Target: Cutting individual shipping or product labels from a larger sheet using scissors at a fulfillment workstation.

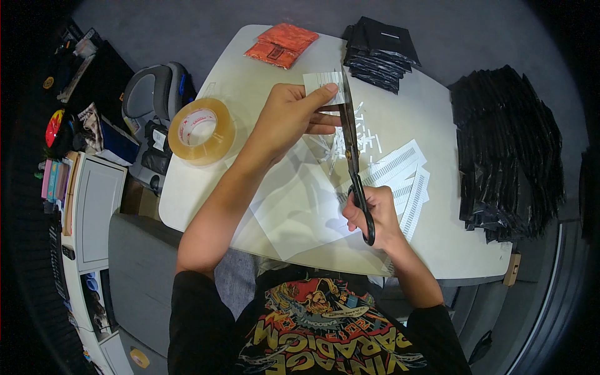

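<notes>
Paper slip (324,83), small, white, with fine printed lines: pinched between thumb and fingers of the left hand (294,115), raised above the counter (250,69); its right edge meets the blades of the scissors (351,147). Scissors long and dark, blades nearly closed and pointing away from the body, tips just beyond the slip. Right hand (374,209) closed through the black handle loops, nearer the body than the left hand and slightly to its right. Left hand curled, holding only the slip, with the fingers running toward the blades. Cut strips (362,134), narrow and white, lie scattered on the counter under and just right of the blades, between the two hands. Printed sheets (406,172) lie overlapped right of the right hand, touching the strip pile. Clear plastic sleeves (294,206) lie flat on the counter below the left forearm, reaching toward the right hand. Tape roll (201,130), wide and tan, sits left of the left hand near the counter edge. Orange packets (281,45) lie beyond the left hand at the far edge. Small stack of black bags (381,53) lies beyond the scissor tips; a much larger stack of black bags (506,156) sits well right of the right hand, overhanging the counter's right side.
</notes>
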Action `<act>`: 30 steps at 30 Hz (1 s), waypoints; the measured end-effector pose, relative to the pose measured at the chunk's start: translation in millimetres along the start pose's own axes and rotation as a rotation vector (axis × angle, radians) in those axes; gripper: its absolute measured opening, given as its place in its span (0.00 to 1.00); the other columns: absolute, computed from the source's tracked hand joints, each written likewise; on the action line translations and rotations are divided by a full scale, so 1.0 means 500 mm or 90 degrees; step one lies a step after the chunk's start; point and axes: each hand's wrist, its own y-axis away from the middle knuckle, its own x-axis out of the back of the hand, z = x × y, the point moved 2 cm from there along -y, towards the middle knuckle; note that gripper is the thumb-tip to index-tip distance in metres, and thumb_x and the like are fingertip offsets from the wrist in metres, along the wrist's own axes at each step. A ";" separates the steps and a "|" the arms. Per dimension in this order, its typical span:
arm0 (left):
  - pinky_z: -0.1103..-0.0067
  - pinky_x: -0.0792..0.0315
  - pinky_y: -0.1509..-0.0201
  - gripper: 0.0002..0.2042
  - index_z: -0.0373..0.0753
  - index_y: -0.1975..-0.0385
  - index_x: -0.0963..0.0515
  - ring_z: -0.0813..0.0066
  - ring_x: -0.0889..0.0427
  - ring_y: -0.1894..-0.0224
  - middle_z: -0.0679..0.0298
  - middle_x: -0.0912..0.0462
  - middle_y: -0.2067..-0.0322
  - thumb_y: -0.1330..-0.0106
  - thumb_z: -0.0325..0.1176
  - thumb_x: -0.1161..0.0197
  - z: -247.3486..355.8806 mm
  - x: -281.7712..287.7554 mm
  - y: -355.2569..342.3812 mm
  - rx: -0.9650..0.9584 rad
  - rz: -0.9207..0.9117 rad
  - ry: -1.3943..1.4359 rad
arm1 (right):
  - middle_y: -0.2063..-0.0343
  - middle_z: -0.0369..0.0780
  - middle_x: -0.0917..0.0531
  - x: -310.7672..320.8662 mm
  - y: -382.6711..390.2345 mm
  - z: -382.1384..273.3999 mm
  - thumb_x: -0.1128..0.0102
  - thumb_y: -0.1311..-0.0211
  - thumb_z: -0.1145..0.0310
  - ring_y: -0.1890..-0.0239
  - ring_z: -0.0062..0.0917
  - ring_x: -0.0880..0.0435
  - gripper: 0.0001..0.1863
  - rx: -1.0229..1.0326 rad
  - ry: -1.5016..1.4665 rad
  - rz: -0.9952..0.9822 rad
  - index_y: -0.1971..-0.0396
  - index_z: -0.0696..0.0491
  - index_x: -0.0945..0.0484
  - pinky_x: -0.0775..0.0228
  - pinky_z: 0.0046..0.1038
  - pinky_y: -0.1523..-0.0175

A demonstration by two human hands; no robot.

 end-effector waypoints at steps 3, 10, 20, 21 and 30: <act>0.84 0.16 0.64 0.17 0.31 0.54 0.20 0.70 0.10 0.62 0.51 0.12 0.59 0.26 0.41 0.42 -0.002 0.001 0.000 -0.002 0.004 -0.007 | 0.92 0.33 0.28 -0.001 0.000 -0.005 0.27 0.42 0.59 0.87 0.14 0.29 0.21 -0.008 0.016 0.005 0.84 0.57 0.25 0.40 0.21 0.80; 0.84 0.16 0.63 0.16 0.31 0.54 0.20 0.72 0.10 0.62 0.52 0.12 0.59 0.26 0.41 0.42 -0.004 -0.001 -0.001 0.006 0.018 -0.011 | 0.92 0.32 0.27 -0.002 0.000 -0.008 0.28 0.41 0.60 0.87 0.14 0.29 0.20 -0.022 0.029 0.008 0.83 0.57 0.24 0.40 0.22 0.80; 0.84 0.16 0.63 0.16 0.31 0.54 0.20 0.70 0.10 0.61 0.51 0.12 0.59 0.25 0.41 0.43 -0.003 -0.001 -0.002 0.003 0.014 -0.010 | 0.92 0.33 0.26 -0.005 0.000 -0.012 0.28 0.40 0.57 0.88 0.15 0.25 0.22 -0.022 0.025 0.012 0.83 0.57 0.24 0.37 0.21 0.81; 0.84 0.16 0.63 0.16 0.31 0.54 0.20 0.70 0.10 0.61 0.51 0.12 0.59 0.25 0.41 0.43 -0.003 0.000 -0.002 0.003 0.014 -0.010 | 0.93 0.33 0.26 -0.004 0.000 -0.013 0.28 0.40 0.57 0.88 0.15 0.26 0.22 -0.019 0.030 0.010 0.84 0.57 0.24 0.37 0.21 0.81; 0.84 0.16 0.64 0.16 0.31 0.54 0.20 0.70 0.10 0.62 0.50 0.13 0.58 0.25 0.41 0.43 0.000 0.000 -0.002 0.004 0.013 -0.009 | 0.93 0.33 0.27 -0.005 0.001 -0.015 0.28 0.40 0.57 0.88 0.14 0.28 0.22 -0.009 0.049 0.021 0.84 0.57 0.24 0.40 0.22 0.81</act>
